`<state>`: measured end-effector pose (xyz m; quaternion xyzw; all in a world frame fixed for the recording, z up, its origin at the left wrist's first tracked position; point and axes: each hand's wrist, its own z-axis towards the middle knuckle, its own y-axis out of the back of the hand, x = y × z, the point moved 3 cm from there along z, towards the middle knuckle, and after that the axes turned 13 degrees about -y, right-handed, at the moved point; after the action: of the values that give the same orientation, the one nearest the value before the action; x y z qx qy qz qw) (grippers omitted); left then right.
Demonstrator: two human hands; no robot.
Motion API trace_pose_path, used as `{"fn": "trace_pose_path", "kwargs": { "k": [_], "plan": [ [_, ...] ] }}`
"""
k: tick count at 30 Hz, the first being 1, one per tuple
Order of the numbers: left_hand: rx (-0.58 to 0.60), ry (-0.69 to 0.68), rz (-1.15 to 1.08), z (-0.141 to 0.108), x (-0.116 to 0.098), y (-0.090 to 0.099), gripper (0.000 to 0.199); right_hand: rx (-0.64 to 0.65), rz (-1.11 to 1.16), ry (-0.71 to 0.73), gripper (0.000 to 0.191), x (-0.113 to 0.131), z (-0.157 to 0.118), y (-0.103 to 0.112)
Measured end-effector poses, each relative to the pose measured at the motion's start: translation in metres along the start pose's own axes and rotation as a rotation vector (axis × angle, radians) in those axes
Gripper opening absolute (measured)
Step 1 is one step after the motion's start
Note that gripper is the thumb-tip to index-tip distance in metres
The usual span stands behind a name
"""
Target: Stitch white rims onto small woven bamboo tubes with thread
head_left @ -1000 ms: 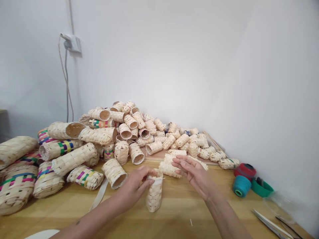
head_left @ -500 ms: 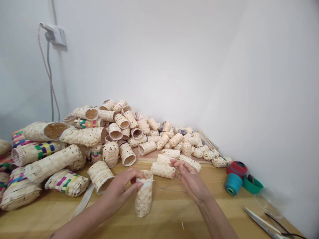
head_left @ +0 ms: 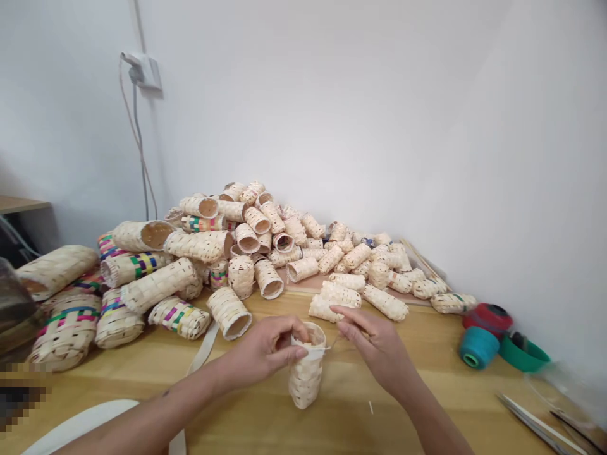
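Observation:
My left hand (head_left: 270,349) is closed on the rim of a small woven-strip basket (head_left: 306,380), fingers inside the mouth and thumb outside. The basket is pale, narrow and open at the top, with a white band round its rim. It stands slightly tilted over the wooden table (head_left: 265,417). To its right, my right hand (head_left: 374,346) has thumb and fingers pinched together close to the rim. A thin pale thread (head_left: 334,344) runs from the rim to those fingers. Whether a needle is in the pinch cannot be seen.
A large pile of woven baskets (head_left: 203,243) lies behind and to the left. Red (head_left: 488,319) and blue (head_left: 478,347) thread spools, a green bowl (head_left: 524,354) and scissors (head_left: 526,417) lie at right. A white strip (head_left: 203,349) runs along the table at left.
The view has swung left, so things appear farther right. The basket is tipped more, with its base toward me. My right hand has come nearer its rim, with the thread between.

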<state>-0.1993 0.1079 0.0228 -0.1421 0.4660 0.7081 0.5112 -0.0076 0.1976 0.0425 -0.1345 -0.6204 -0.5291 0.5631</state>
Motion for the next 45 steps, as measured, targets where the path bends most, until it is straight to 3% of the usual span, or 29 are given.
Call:
{"fn": "trace_pose_path", "kwargs": {
  "k": [3, 9, 14, 18, 24, 28, 37, 45],
  "plan": [
    [0.026, 0.021, 0.024, 0.0, -0.002, 0.0, 0.016, -0.036, -0.187, 0.111, 0.023, 0.005, -0.005, -0.002],
    [0.122, -0.225, 0.182, 0.003, -0.021, 0.006, 0.014, -0.083, -0.255, 0.217, 0.032, 0.01, -0.01, 0.002],
    [0.238, -0.351, 0.283, 0.003, -0.024, 0.005, 0.012, -0.042, -0.328, 0.389, 0.023, 0.016, -0.016, 0.0],
    [0.27, -0.403, 0.353, 0.002, -0.023, 0.001, 0.008, -0.075, -0.364, 0.372, 0.031, 0.014, -0.021, -0.003],
    [0.287, -0.478, 0.435, 0.002, -0.024, -0.002, 0.009, 0.106, -0.307, 0.351, 0.019, 0.012, -0.024, -0.008],
    [0.291, -0.461, 0.436, 0.003, -0.023, -0.002, 0.009, 0.148, -0.391, 0.359, 0.018, 0.01, -0.025, -0.008],
    [0.324, -0.571, 0.609, 0.0, -0.021, -0.011, 0.026, 0.043, -0.594, 0.508, 0.035, 0.015, -0.03, -0.019],
    [0.335, -0.657, 0.733, 0.0, -0.028, -0.01, 0.033, -0.09, -0.48, 0.546, 0.035, 0.018, -0.028, -0.018]
  ]
}}
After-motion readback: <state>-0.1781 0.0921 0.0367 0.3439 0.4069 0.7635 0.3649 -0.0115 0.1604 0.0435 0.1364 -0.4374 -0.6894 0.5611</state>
